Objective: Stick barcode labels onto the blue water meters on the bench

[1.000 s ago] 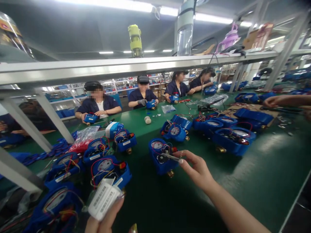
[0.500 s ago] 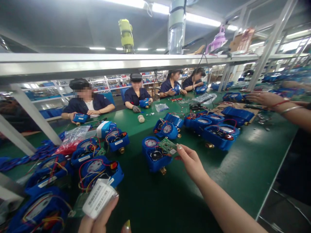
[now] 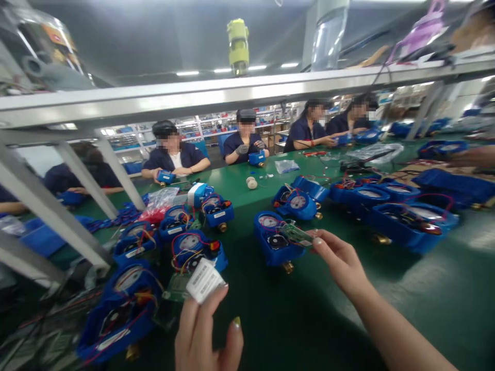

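Note:
In the head view, my right hand (image 3: 342,255) pinches the right end of a green circuit board (image 3: 297,235) between thumb and fingers. The board is tilted over the right side of a blue water meter (image 3: 284,256), whose casing is open and has a round dial and a brass fitting. My left hand (image 3: 204,330) is at the bottom, its thumb apart. A white barcode label (image 3: 204,280) is at its index and middle fingertips; whether it is gripped or stuck there is unclear. Behind it stands another blue water meter (image 3: 218,252) with loose wires.
Several open blue meters stand left, including a near one (image 3: 127,309), and more stand right (image 3: 417,221). A white spool (image 3: 251,183) is on the green table (image 3: 240,221). Co-workers sit across, under a metal shelf (image 3: 193,98). Slanted metal posts (image 3: 77,206) are at left.
The view has turned left, shifting the scene rightward. My right hand still holds the board, now tilted more edge-on. The label at my left hand appears farther off and turned.

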Tool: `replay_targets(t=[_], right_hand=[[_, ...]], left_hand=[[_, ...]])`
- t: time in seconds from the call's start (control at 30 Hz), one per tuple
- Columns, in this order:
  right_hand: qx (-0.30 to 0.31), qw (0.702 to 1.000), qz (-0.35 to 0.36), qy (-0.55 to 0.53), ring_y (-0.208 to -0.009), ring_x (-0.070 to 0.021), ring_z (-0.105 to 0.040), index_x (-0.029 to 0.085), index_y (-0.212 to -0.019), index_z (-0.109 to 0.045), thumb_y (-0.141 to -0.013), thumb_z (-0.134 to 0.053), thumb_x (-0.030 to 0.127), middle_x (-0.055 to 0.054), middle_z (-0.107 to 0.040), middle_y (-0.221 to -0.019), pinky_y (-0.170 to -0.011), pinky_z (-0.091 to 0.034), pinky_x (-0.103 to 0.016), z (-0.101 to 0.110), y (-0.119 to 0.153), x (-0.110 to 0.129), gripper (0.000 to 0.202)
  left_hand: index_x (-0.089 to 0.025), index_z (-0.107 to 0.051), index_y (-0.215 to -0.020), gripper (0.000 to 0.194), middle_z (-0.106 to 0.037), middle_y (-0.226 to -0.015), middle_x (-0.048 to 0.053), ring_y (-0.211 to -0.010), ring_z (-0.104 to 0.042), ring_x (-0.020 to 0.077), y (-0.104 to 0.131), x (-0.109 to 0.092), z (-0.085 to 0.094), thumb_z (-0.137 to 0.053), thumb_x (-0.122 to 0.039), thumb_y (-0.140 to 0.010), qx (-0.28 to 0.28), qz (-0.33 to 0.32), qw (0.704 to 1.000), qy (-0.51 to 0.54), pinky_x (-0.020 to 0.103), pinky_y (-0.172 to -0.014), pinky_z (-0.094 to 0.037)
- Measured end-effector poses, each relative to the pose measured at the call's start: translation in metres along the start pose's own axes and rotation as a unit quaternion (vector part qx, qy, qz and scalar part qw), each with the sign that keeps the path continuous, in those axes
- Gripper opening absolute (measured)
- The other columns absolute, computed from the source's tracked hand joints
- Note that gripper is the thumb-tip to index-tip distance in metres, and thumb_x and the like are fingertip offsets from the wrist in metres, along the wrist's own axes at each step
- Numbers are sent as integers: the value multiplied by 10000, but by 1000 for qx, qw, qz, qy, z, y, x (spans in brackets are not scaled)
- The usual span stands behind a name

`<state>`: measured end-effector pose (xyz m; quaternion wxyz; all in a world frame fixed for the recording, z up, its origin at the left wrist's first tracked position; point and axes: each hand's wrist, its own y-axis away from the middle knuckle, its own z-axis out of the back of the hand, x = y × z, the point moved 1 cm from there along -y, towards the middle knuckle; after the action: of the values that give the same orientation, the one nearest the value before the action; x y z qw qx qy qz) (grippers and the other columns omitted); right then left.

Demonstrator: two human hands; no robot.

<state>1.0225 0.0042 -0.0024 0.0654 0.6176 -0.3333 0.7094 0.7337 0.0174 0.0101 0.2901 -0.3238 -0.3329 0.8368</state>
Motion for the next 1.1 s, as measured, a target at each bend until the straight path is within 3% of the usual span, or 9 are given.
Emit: replay_targets(t=[0.1, 0.23, 0.33, 0.47, 0.6, 0.67, 0.87, 1.0, 1.1], right_hand=[[54, 993, 65, 77, -831, -242, -617, 184, -950, -640, -807, -649, 592, -85, -651, -958, -682, -521, -301, 2, 3, -2, 432], [101, 945, 222, 218, -886, -234, -603, 202, -1059, -599, -867, -612, 502, -73, -625, -1003, -692, -518, -304, 3, 5, 1, 356], [109, 916, 289, 256, -891, -225, -591, 197, -1089, -570, -883, -589, 506, -73, -607, -1006, -682, -516, -294, 1, 4, 7, 372], [74, 911, 312, 258, -862, -217, -594, 196, -1070, -564, -915, -540, 458, -64, -613, -978, -653, -505, -286, 2, 6, 12, 305], [-21, 922, 312, 228, -757, -202, -592, 207, -975, -575, -932, -509, 305, -48, -613, -868, -628, -469, -296, 4, 17, 22, 126], [-21, 928, 314, 197, -778, -200, -588, 210, -944, -568, -935, -497, 241, -48, -604, -866, -652, -460, -298, -3, 25, 32, 78], [184, 943, 251, 121, -761, -168, -598, 216, -1031, -542, -936, -493, 250, -36, -613, -868, -589, -477, -246, -65, 47, 56, 112], [269, 955, 117, 52, -747, -162, -590, 197, -1136, -486, -923, -488, 304, -26, -604, -856, -572, -449, -242, -103, 56, 45, 238], [295, 951, 86, 32, -666, -151, -554, 201, -1177, -468, -901, -487, 281, 6, -574, -770, -552, -407, -240, -113, 64, 33, 288]], left_hand=[[-243, -545, -1152, 271, -559, -1146, 84, -1074, -561, 225, -2, -6, -1, -464, -281, -896, 15, 44, 998, 49, 321, -817, -507], [-242, -581, -1002, 179, -576, -966, 37, -868, -598, 163, -7, -5, 0, -456, -183, -888, 31, 88, 988, 126, 252, -705, -510], [-240, -584, -886, 146, -560, -842, 3, -725, -581, 130, -11, -1, 1, -468, -152, -882, 57, 98, 980, 161, 210, -604, -486], [-236, -586, -841, 147, -553, -796, -10, -690, -577, 122, -13, 2, 1, -485, -133, -871, 55, 104, 974, 192, 201, -586, -475], [-231, -598, -852, 143, -574, -832, 3, -717, -595, 140, -13, 1, 1, -492, -135, -862, 70, 119, 967, 216, 221, -593, -494], [-230, -604, -851, 144, -576, -832, 7, -724, -596, 146, -13, 1, 0, -492, -139, -859, 73, 122, 965, 221, 228, -598, -494], [-222, -599, -828, 158, -555, -795, 4, -693, -562, 141, -12, 3, -3, -477, -124, -853, 68, 106, 968, 217, 236, -608, -455], [-223, -586, -837, 160, -556, -825, 1, -740, -566, 134, -9, 4, -6, -460, -132, -875, 79, 98, 964, 236, 231, -640, -451], [-230, -577, -925, 151, -590, -891, 8, -819, -591, 143, -6, 6, -8, -457, -146, -886, 78, 109, 957, 256, 245, -718, -480]])
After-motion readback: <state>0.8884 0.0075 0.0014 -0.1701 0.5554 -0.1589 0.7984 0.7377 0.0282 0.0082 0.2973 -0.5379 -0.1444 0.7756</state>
